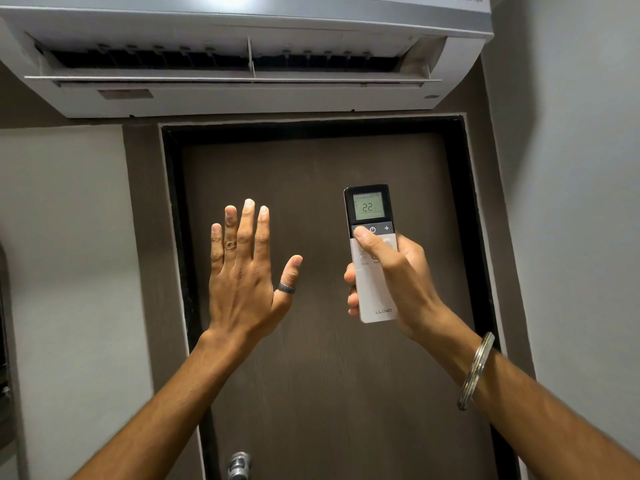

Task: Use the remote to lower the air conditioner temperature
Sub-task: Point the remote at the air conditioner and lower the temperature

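Observation:
A white wall air conditioner [242, 98] hangs overhead with its louvre flap open. My right hand [398, 282] grips a white remote [375, 299] upright, pointed up toward the unit. The remote's dark top has a small screen [368, 206] reading 22. My thumb rests on the leftmost button of the dark row, left of the power symbol and the plus button [386, 228]. My left hand [246, 268] is raised flat beside it, fingers spread, holding nothing; it wears rings.
A dark brown door [311, 375] in a black frame fills the space below the unit, its metal handle [239, 465] at the bottom edge. Grey walls [571, 202] flank it on both sides. A metal bangle [476, 370] circles my right wrist.

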Action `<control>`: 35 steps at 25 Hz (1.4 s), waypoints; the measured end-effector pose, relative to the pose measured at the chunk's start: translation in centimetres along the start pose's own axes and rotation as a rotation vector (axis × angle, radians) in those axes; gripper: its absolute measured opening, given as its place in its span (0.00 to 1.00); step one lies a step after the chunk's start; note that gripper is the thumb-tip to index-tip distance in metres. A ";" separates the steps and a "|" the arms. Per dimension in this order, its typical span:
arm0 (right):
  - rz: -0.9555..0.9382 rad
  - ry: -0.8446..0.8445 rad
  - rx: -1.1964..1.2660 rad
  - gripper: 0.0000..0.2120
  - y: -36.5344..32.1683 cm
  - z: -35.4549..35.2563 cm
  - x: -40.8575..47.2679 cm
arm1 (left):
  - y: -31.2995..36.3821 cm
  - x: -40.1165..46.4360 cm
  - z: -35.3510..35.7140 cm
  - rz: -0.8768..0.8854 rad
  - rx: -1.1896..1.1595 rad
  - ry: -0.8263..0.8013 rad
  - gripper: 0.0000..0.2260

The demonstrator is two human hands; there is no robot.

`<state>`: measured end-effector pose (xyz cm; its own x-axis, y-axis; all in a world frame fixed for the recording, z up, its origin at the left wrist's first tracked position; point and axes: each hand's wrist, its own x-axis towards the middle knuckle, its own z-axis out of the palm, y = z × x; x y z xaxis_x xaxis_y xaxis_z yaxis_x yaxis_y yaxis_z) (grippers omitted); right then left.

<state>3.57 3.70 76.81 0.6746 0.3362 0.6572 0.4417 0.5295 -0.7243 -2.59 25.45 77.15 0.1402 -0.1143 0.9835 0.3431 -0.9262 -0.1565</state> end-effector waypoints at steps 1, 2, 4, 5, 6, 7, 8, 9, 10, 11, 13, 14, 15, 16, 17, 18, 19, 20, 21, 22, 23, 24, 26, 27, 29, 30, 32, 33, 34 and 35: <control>0.021 0.024 0.004 0.15 0.0 0.1 0.1 | 0.0 0.0 0.0 0.004 0.002 0.000 0.37; 0.046 0.045 0.015 0.15 -0.1 0.1 0.1 | 0.0 0.0 0.1 0.007 0.005 -0.001 0.37; 0.071 0.086 0.013 0.15 -0.2 0.2 0.1 | 0.0 0.0 0.1 0.012 0.011 -0.003 0.37; 0.068 0.103 -0.002 0.16 -0.2 0.2 0.1 | 0.0 0.1 0.2 0.013 0.013 -0.002 0.37; 0.061 0.112 -0.016 0.16 -0.2 0.2 0.1 | 0.0 0.1 0.2 0.013 0.015 0.001 0.37; 0.055 0.111 -0.021 0.16 -0.2 0.1 0.1 | 0.0 0.2 0.2 0.013 0.015 0.003 0.37; 0.055 0.103 -0.017 0.16 -0.1 0.1 0.0 | 0.1 0.2 0.2 0.012 0.014 0.006 0.37; 0.060 0.092 -0.007 0.16 -0.2 0.1 0.0 | 0.2 0.3 0.1 0.012 0.013 0.009 0.37; 0.066 0.083 0.002 0.16 -0.2 0.1 0.0 | 0.2 0.3 0.1 0.012 0.013 0.011 0.37; 0.068 0.077 0.004 0.16 -0.2 0.0 0.0 | 0.3 0.4 0.0 0.013 0.012 0.013 0.37; 0.064 0.073 0.000 0.16 -0.2 0.0 0.0 | 0.4 0.4 -0.1 0.018 0.014 0.013 0.38; 0.060 0.074 -0.004 0.17 -0.3 0.0 0.0 | 0.5 0.4 -0.1 0.020 0.015 0.012 0.38; 0.055 0.076 -0.010 0.17 -0.3 0.0 -0.1 | 0.6 0.3 -0.1 0.021 0.017 0.010 0.38; 0.050 0.079 -0.016 0.16 -0.3 -0.1 -0.1 | 0.6 0.3 -0.2 0.021 0.018 0.007 0.38; 0.043 0.082 -0.024 0.16 -0.3 -0.1 -0.1 | 0.6 0.3 -0.2 0.021 0.020 0.005 0.38; 0.033 0.087 -0.033 0.16 -0.3 -0.1 -0.1 | 0.6 0.3 -0.2 0.021 0.021 0.004 0.38; 0.021 0.095 -0.044 0.15 -0.3 -0.1 -0.2 | 0.6 0.3 -0.2 0.022 0.021 0.005 0.38; 0.011 0.103 -0.051 0.14 -0.4 0.0 -0.2 | 0.6 0.3 -0.2 0.023 0.022 0.006 0.38; 0.004 0.110 -0.052 0.14 -0.4 0.0 -0.3 | 0.6 0.3 -0.2 0.024 0.023 0.009 0.38; 0.001 0.110 -0.050 0.14 -0.4 0.1 -0.3 | 0.6 0.3 -0.2 0.024 0.024 0.012 0.38; 0.006 0.108 -0.041 0.14 -0.4 0.1 -0.3 | 0.6 0.3 -0.2 0.024 0.024 0.014 0.38; 0.016 0.105 -0.027 0.14 -0.5 0.2 -0.3 | 0.6 0.3 -0.2 0.024 0.025 0.015 0.38; 0.035 0.101 -0.002 0.15 -0.5 0.2 -0.3 | 0.6 0.4 -0.2 0.024 0.026 0.012 0.38; 0.037 0.101 0.000 0.15 -0.5 0.1 -0.3 | 0.6 0.3 -0.2 0.025 0.025 0.012 0.38; 0.033 0.105 -0.007 0.15 -0.4 0.2 -0.3 | 0.6 0.3 -0.2 0.024 0.026 0.009 0.38; 0.029 0.110 -0.014 0.15 -0.4 0.2 -0.3 | 0.6 0.3 -0.2 0.023 0.025 0.007 0.38; 0.018 0.122 -0.030 0.14 -0.2 0.2 -0.3 | 0.6 0.4 -0.3 0.019 0.021 0.004 0.38; 0.015 0.126 -0.032 0.14 -0.2 0.2 -0.2 | 0.6 0.4 -0.3 0.018 0.020 0.005 0.38; 0.014 0.123 -0.029 0.14 -0.2 0.2 -0.2 | 0.6 0.4 -0.3 0.017 0.021 0.007 0.38; 0.017 0.115 -0.023 0.15 -0.2 0.2 -0.2 | 0.6 0.4 -0.3 0.016 0.022 0.010 0.38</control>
<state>3.22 3.73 76.84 0.7448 0.2530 0.6175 0.4421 0.5060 -0.7406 -2.65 24.71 77.47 0.1363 -0.1333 0.9817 0.3613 -0.9159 -0.1746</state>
